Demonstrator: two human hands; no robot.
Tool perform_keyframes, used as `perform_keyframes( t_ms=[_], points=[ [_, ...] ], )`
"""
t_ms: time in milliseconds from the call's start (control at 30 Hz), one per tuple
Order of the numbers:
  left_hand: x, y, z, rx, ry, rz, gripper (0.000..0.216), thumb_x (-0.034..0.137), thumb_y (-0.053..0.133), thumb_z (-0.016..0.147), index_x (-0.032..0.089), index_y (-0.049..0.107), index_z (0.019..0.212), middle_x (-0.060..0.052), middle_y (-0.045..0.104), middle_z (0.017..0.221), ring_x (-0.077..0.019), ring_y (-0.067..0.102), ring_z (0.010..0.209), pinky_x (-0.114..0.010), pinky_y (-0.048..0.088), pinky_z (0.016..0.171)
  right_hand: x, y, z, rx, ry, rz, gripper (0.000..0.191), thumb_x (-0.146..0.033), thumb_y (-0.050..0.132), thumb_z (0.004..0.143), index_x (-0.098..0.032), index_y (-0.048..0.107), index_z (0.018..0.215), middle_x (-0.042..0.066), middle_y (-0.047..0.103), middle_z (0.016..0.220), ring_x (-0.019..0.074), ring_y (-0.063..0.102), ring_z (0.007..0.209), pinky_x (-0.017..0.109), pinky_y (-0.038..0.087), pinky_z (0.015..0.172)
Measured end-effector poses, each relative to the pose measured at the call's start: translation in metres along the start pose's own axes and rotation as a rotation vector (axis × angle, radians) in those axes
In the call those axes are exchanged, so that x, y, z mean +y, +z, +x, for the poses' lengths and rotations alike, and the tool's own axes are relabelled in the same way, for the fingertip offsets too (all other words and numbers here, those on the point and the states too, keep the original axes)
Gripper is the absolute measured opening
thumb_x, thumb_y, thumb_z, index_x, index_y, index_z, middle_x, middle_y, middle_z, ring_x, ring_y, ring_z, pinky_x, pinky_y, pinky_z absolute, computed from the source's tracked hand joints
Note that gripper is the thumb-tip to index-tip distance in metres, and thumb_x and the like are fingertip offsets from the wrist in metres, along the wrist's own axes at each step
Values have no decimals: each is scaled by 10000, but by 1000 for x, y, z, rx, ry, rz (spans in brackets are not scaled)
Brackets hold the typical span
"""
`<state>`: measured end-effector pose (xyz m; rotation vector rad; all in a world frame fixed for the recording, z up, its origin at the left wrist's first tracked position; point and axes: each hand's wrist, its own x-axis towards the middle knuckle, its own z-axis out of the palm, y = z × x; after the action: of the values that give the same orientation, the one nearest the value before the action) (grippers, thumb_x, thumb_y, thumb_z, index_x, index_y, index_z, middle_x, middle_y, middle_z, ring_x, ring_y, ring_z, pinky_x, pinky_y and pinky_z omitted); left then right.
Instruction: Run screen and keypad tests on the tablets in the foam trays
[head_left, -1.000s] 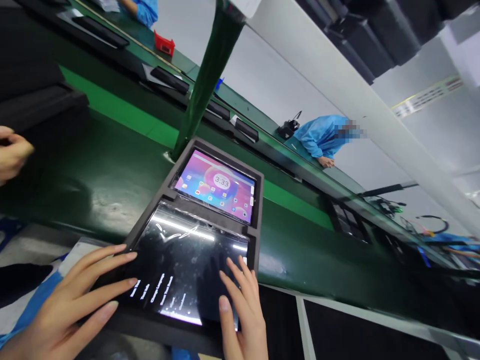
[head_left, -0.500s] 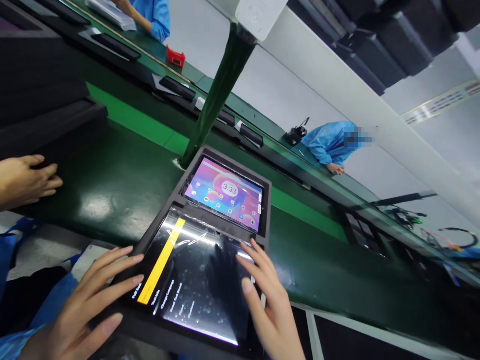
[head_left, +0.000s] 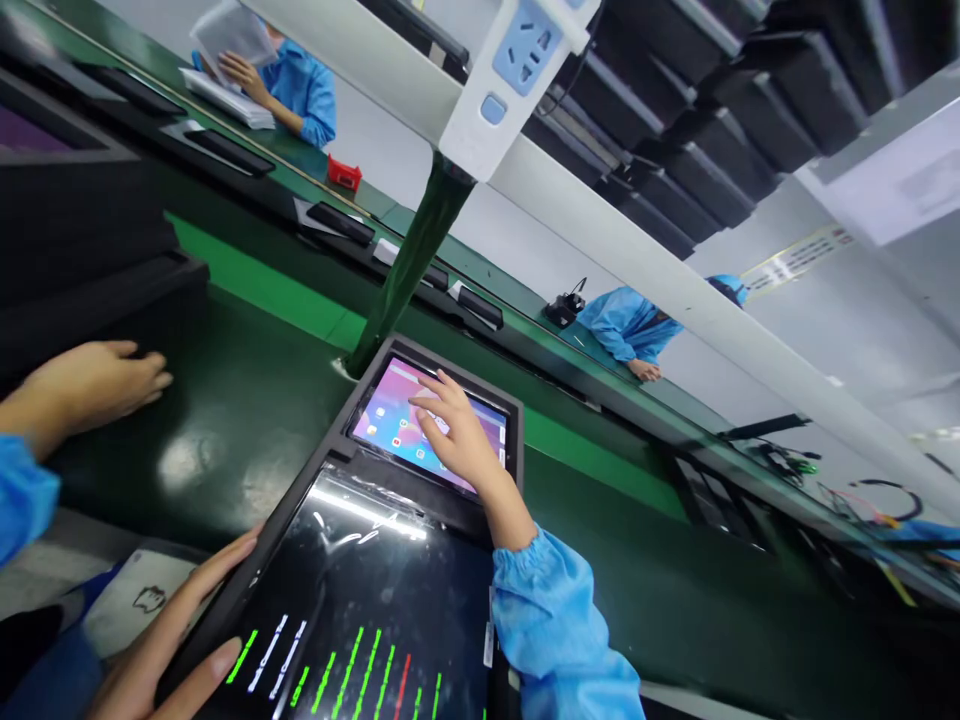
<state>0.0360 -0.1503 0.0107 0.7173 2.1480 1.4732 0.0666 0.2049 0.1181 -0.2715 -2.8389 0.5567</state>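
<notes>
A dark foam tray (head_left: pixel 341 452) lies on the green bench in front of me with two tablets set in it. The far tablet (head_left: pixel 375 430) is lit with a pink and blue home screen. My right hand (head_left: pixel 457 432) is over that screen, its fingers spread and holding nothing; whether a fingertip touches the glass I cannot tell. The near tablet (head_left: pixel 390 600) shows a black screen with green, white and red text lines. At the tray's lower left edge, my left hand (head_left: pixel 169 650) grips the side, thumb over the near tablet's border and fingers along the outside.
A co-worker's hand (head_left: pixel 97 385) rests at left beside stacked dark foam trays (head_left: pixel 82 230). A green post (head_left: pixel 412 260) with a power strip (head_left: pixel 495 100) rises behind my tray. Beyond it runs a line of tablets (head_left: pixel 337 220), with people in blue working across.
My right hand has moved forward from the near tablet to the far one. My left hand has dropped to the tray's edge. The near screen's yellow-barred menu has become a coloured list.
</notes>
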Motion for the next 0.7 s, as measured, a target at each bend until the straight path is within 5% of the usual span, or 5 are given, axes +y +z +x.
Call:
perform_keyframes(
  t_ms=[133, 333, 600, 700],
  points=[
    [-5, 3, 2, -9, -64, -142, 506, 596, 494, 843, 637, 451, 1346, 136, 524, 1493, -338, 467, 1413, -519, 347, 1210, -10, 4, -8, -72, -85, 9, 302, -342, 521, 1011, -267, 730, 1216, 72, 528, 1521, 332, 244, 1544, 612, 302, 1206],
    [-20, -5, 0, -40, -39, -77, 523, 546, 516, 855, 601, 452, 1372, 87, 494, 1532, -347, 446, 1430, -545, 415, 1163, -25, 12, -8, -274, -130, -54, 352, -368, 487, 1029, -266, 691, 1296, 80, 403, 1617, 397, 141, 1561, 714, 193, 1200],
    [-7, -14, -8, -77, -34, -14, 519, 455, 513, 928, 533, 419, 1432, 93, 431, 1582, -283, 416, 1460, -442, 367, 1219, -15, 13, -10, 32, -7, 157, 320, -362, 528, 1022, -246, 629, 1302, 111, 623, 1390, 283, 428, 1448, 550, 358, 1191],
    [-1, -15, 4, -61, 70, 104, 498, 469, 499, 939, 503, 437, 1432, 55, 498, 1533, -280, 505, 1392, -423, 500, 1141, -10, 13, -11, 55, -4, 157, 286, -344, 536, 1015, -236, 651, 1253, 115, 659, 1330, 291, 467, 1414, 545, 378, 1173]
  ],
)
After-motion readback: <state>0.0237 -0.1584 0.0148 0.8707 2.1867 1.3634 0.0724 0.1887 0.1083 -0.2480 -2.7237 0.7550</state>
